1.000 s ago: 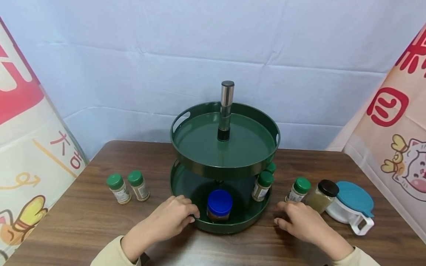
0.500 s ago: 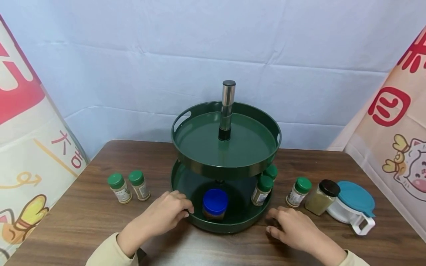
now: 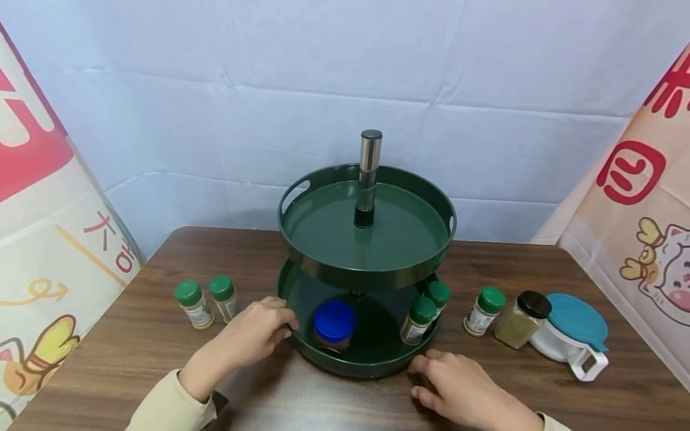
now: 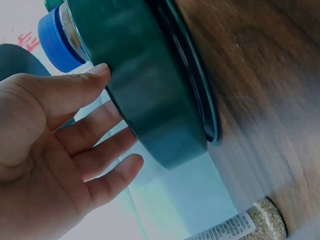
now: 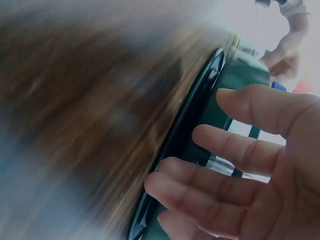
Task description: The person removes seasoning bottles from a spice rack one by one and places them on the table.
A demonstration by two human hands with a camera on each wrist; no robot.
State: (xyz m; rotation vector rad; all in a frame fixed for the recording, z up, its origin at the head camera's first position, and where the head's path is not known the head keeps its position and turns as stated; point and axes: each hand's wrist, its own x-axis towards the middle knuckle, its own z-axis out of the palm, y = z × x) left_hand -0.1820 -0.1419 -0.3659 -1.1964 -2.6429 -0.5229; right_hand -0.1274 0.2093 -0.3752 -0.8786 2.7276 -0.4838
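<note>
A dark green two-tier turntable with a metal post stands mid-table in the head view. My left hand [image 3: 250,335] is at the left front of its lower tray [image 3: 372,366]; in the left wrist view the thumb and fingers pinch the tray's rim. My right hand [image 3: 455,386] is at the right front of that tray, its fingers [image 5: 200,185] loosely bent beside the outer wall, holding nothing. Whether they touch it, I cannot tell. A blue-lidded jar [image 3: 333,326] sits inside at the front left. Two green-capped spice bottles [image 3: 417,321] stand at the right. The upper tray [image 3: 323,230] holds nothing.
Two green-capped bottles [image 3: 194,305] stand at the left, one partly behind my left hand. To the right are another green-capped bottle [image 3: 483,311], a black-lidded jar [image 3: 521,320] and a white container [image 3: 560,341] with a blue lid. A pale cloth [image 3: 242,120] hangs behind.
The lower tray has turned: the blue-lidded jar has shifted left, and the two bottles have come round towards the front. Both hands have moved left. The upper tray looks unchanged.
</note>
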